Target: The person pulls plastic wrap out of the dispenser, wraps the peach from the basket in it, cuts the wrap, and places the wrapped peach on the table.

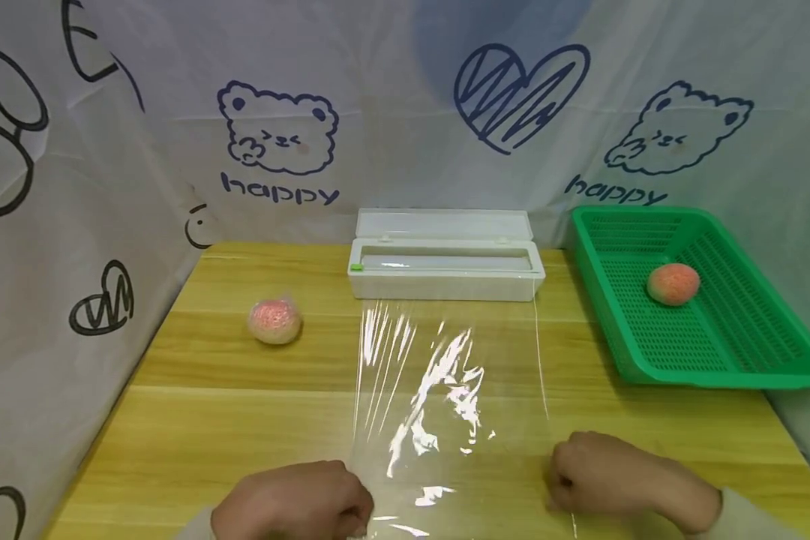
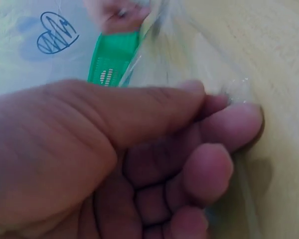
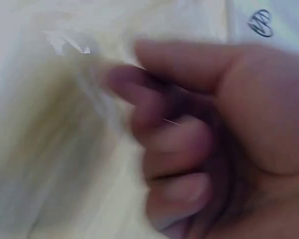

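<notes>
A sheet of clear plastic wrap (image 1: 445, 390) stretches over the table from a white wrap dispenser box (image 1: 445, 287) toward the front edge. My left hand (image 1: 297, 499) pinches the wrap's near left side. In the left wrist view, the thumb and index finger of that hand (image 2: 154, 134) meet on the film, with the other fingers curled. At the wrap's right edge, my right hand (image 1: 604, 476) grips the film with bent fingers. The right wrist view shows that hand (image 3: 199, 124) blurred, so the exact pinch point is hard to see.
The dispenser's lid (image 1: 443, 224) stands raised at the back. On the left lies a pink peach-like fruit (image 1: 274, 321), seemingly wrapped in film. A green basket (image 1: 736, 379) at the right holds another peach-like fruit (image 1: 673, 284). A printed cloth (image 1: 405, 112) hangs behind the table.
</notes>
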The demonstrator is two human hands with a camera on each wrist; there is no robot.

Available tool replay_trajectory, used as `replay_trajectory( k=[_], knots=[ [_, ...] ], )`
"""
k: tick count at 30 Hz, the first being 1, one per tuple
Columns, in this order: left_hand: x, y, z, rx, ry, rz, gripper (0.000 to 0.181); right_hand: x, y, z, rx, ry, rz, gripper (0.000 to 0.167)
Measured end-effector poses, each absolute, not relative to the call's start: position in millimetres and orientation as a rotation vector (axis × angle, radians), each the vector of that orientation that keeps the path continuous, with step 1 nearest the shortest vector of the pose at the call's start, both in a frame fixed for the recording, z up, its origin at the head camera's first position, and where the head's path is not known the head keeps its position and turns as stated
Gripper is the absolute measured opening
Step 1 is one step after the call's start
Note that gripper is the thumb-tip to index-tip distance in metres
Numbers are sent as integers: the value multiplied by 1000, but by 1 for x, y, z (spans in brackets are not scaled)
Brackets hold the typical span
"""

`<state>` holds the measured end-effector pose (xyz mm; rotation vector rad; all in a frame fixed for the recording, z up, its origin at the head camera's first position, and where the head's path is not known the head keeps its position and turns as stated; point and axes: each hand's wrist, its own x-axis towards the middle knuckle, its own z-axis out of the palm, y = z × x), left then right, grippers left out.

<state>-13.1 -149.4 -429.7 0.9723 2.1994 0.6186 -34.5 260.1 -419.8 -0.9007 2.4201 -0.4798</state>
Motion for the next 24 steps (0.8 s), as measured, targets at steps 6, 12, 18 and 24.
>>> replay_trajectory(
  k=[6,12,18,24],
  knots=[
    [-9,-145,-432,833,2301,582,29,-43,242,-431,-885,2610,-450,39],
    [-8,-149,-432,754,2395,513,34,-37,244,-442,-902,2525,-363,52],
    [-9,-157,-420,776,2471,385,33,-34,243,-441,-946,2538,-289,59],
    [-33,-146,-415,954,2676,455,31,-31,243,-439,-983,2585,-228,57]
  ],
)
